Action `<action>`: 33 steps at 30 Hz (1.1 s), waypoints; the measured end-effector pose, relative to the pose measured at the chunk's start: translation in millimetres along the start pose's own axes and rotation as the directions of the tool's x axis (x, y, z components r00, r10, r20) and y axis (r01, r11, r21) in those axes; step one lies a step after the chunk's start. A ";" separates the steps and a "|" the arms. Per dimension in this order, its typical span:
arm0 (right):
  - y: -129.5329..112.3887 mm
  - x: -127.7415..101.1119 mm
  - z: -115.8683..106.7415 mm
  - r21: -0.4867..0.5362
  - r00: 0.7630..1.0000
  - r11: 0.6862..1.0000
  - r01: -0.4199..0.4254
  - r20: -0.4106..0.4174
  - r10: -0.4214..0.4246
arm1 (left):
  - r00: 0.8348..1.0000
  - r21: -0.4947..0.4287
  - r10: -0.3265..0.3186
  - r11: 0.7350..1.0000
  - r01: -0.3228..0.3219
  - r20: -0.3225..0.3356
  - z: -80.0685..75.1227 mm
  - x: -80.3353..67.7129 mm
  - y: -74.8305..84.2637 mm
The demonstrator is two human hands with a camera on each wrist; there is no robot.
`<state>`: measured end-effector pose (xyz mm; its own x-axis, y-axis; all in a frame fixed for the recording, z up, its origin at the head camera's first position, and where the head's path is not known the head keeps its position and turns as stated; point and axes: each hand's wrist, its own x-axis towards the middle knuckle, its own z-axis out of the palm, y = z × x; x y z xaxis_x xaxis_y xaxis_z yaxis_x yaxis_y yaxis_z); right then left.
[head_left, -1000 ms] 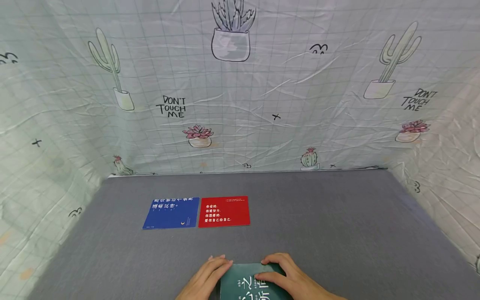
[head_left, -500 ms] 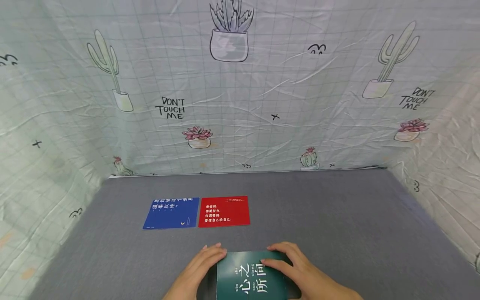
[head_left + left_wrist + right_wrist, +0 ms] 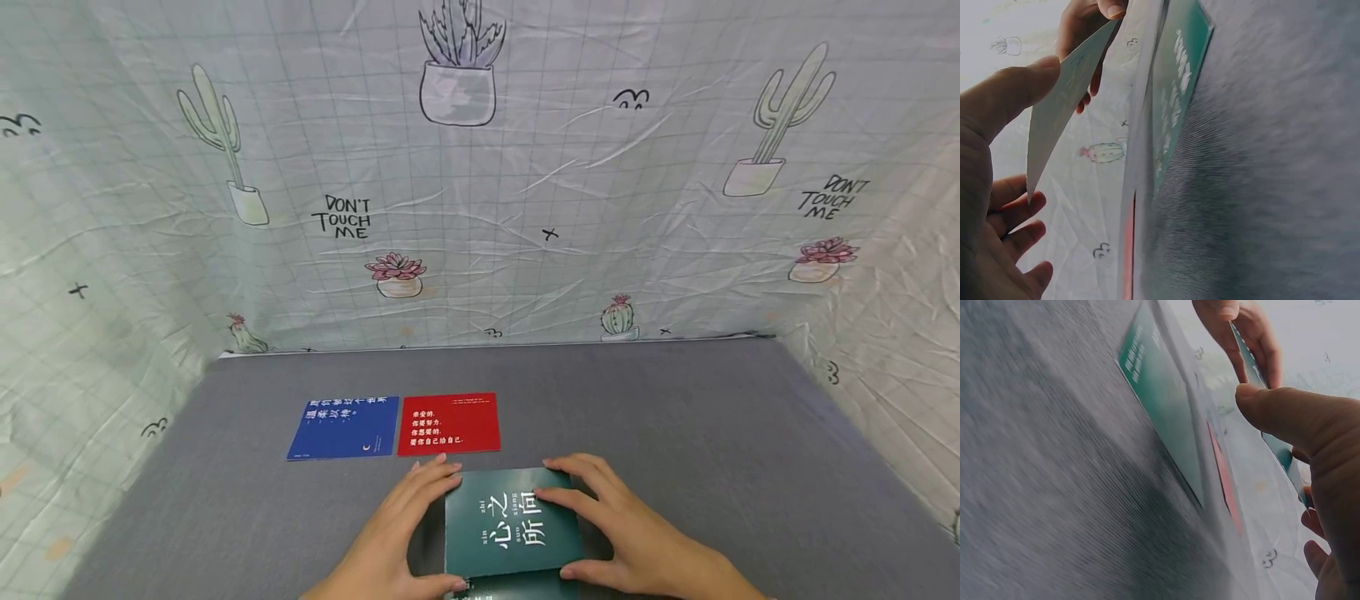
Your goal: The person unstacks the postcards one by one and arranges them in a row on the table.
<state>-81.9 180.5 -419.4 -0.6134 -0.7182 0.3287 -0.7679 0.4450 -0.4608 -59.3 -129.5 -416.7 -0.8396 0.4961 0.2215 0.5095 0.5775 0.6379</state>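
Lighting: even, soft, bright in the head view; no glare. Shadows: faint, dark patch on the counter (image 3: 675, 433) just under the hands (image 3: 397, 533). Distortion: wide-angle bowing toward the edges, far from the hands. Wrist views: dimmer, counter weave smeared by motion blur, nearest fingers (image 3: 1004, 100) soft and out of focus.

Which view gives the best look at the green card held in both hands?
The head view: the green card shows face-on, lettering readable, between the left hand and right hand. Both wrist views show it only edge-on, as a thin sliver.
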 end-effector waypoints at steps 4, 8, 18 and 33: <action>8.0 3.9 -4.9 -0.040 0.997 0.998 0.050 -0.061 -0.052 | 0.999 0.041 0.049 0.998 -0.048 -0.019 -0.5 9.6 -1.7; 16.4 9.2 -12.0 -0.047 0.992 0.996 0.081 -0.094 -0.085 | 0.990 0.098 0.111 0.990 -0.102 -0.092 -0.3 20.0 -3.2; 35.6 16.0 -24.8 -0.140 0.992 0.988 0.063 -0.095 -0.077 | 0.978 0.182 0.160 0.974 -0.135 -0.134 0.6 44.0 -5.3; 69.3 22.3 -40.0 -0.176 0.994 0.984 0.044 -0.086 -0.060 | 0.992 0.208 0.099 0.975 -0.080 -0.083 7.9 84.7 -10.8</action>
<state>-156.2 216.6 -411.0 -0.5801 -0.6945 0.4256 -0.8145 0.5001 -0.2941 -134.4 -88.7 -410.7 -0.7977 0.4951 0.3443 0.6031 0.6579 0.4510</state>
